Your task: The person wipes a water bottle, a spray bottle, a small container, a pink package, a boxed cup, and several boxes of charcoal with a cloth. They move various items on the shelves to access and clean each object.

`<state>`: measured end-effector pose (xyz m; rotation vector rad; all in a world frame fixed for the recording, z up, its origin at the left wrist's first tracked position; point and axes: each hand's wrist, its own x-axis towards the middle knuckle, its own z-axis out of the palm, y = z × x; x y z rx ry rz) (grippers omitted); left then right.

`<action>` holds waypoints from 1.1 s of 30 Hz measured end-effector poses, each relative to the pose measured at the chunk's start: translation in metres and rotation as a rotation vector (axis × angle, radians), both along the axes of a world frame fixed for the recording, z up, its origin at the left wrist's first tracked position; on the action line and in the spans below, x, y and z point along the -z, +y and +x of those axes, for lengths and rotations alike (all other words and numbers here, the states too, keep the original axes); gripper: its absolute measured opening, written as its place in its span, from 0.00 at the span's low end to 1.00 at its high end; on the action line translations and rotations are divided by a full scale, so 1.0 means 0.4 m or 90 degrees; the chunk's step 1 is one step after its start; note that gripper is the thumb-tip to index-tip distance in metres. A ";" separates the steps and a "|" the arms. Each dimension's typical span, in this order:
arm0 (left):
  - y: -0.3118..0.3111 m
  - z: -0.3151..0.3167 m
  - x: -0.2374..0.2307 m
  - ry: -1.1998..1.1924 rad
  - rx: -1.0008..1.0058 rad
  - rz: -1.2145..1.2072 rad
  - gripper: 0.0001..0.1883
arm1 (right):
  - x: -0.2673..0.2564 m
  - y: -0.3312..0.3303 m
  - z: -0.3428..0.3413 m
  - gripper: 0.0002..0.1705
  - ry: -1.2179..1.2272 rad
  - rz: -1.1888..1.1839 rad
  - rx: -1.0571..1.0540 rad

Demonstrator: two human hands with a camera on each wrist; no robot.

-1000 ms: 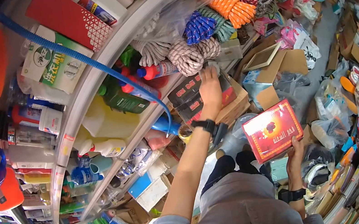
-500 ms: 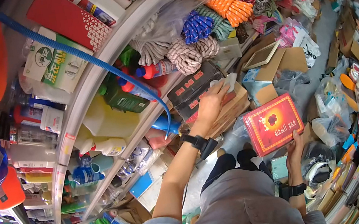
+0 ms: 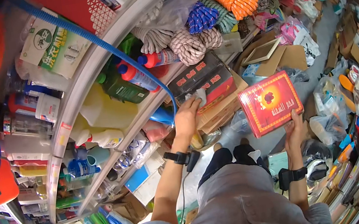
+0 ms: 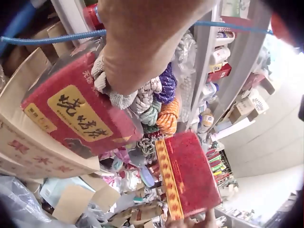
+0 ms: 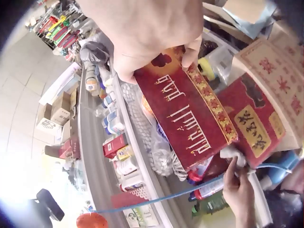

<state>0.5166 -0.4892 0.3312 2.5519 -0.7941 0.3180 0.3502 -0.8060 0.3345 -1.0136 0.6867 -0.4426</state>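
In the head view my left hand [image 3: 186,121] pinches a crumpled greyish-white cloth [image 3: 201,95] against the near left edge of a black-and-red carton [image 3: 219,85]. The left wrist view shows that carton's red side [image 4: 78,107] with a yellow label, while the forearm and hand cover part of its top. My right hand [image 3: 293,131] grips a red box [image 3: 270,104] by its lower right corner. The box has a gold patterned border and Arabic-style lettering, and is held up in the air to the right of the carton. In the right wrist view, fingers and thumb clasp one end of the red box [image 5: 175,109].
Brown cardboard cartons [image 3: 217,116] lie under the black-and-red one. Coiled ropes [image 3: 188,46] and bottles [image 3: 138,76] crowd the shelf to the left and behind. A blue corrugated hose [image 3: 101,43] hangs across the shelves. Plastic bags [image 3: 328,127] and open boxes litter the right.
My left hand has drawn the cloth from the carton's far top back toward me and to its left edge, uncovering the top. The right hand keeps the red box, slightly raised.
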 end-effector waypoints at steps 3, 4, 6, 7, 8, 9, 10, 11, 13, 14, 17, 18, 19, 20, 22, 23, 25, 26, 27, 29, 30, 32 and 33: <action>-0.013 -0.053 -0.009 0.002 -0.021 -0.027 0.18 | -0.031 0.043 0.081 0.28 -0.020 -0.002 -0.047; -0.007 -0.068 -0.007 0.012 -0.022 -0.035 0.18 | -0.029 0.065 0.110 0.28 -0.045 -0.008 -0.062; 0.013 -0.094 0.010 0.033 -0.024 -0.041 0.18 | -0.019 0.097 0.153 0.27 -0.055 -0.013 -0.131; 0.022 -0.107 0.010 0.030 -0.029 -0.043 0.18 | -0.032 0.131 0.176 0.27 -0.044 0.005 -0.134; 0.029 -0.120 0.010 0.031 -0.032 -0.052 0.19 | -0.022 0.151 0.191 0.27 -0.034 0.005 -0.150; 0.036 -0.133 0.011 0.032 -0.034 -0.062 0.19 | 0.000 0.170 0.209 0.28 -0.024 0.005 -0.166; 0.039 -0.149 0.020 0.079 -0.069 -0.101 0.19 | 0.012 0.191 0.229 0.28 -0.012 0.021 -0.182; 0.049 -0.163 0.027 0.075 -0.071 -0.103 0.19 | 0.016 0.207 0.243 0.29 -0.001 0.019 -0.193; 0.062 -0.183 0.027 0.178 -0.148 -0.207 0.18 | -0.015 0.255 0.267 0.30 0.018 0.027 -0.203; 0.069 -0.189 0.029 0.153 -0.158 -0.250 0.16 | -0.021 0.272 0.275 0.31 0.013 0.036 -0.208; 0.104 -0.187 0.037 0.267 -0.278 -0.290 0.14 | -0.017 0.293 0.289 0.31 0.011 0.055 -0.218; 0.121 -0.172 0.068 0.242 -0.306 -0.285 0.14 | -0.013 0.294 0.288 0.30 0.023 0.069 -0.198; 0.114 -0.157 0.040 0.270 -0.329 -0.296 0.13 | -0.010 0.291 0.287 0.29 0.036 0.084 -0.179; 0.102 -0.134 0.013 0.299 -0.352 -0.307 0.14 | -0.013 0.284 0.287 0.26 0.036 0.074 -0.181; 0.081 -0.076 0.004 0.176 -0.308 -0.257 0.17 | 0.009 0.263 0.283 0.24 0.014 0.068 -0.162; 0.073 -0.040 -0.002 0.126 -0.283 -0.240 0.21 | 0.017 0.249 0.276 0.24 0.023 0.071 -0.146; 0.081 0.044 0.013 0.170 -0.312 -0.107 0.28 | -0.003 0.231 0.256 0.24 0.017 0.098 -0.119; 0.086 0.084 0.013 0.218 -0.341 -0.107 0.30 | -0.004 0.215 0.244 0.24 0.018 0.091 -0.102; 0.097 0.121 0.039 0.196 -0.352 -0.045 0.31 | 0.012 0.193 0.233 0.24 0.007 0.110 -0.086; 0.123 0.173 0.045 0.257 -0.322 -0.020 0.34 | 0.031 0.151 0.220 0.27 -0.010 0.137 -0.057; 0.137 0.192 0.051 0.259 -0.320 -0.021 0.34 | 0.034 0.136 0.219 0.27 -0.008 0.135 -0.054; 0.161 0.220 0.073 0.391 -0.234 -0.151 0.36 | 0.044 0.111 0.224 0.32 -0.032 0.137 -0.013; 0.164 0.226 0.070 0.461 -0.226 -0.209 0.38 | 0.050 0.101 0.236 0.37 -0.042 0.152 -0.018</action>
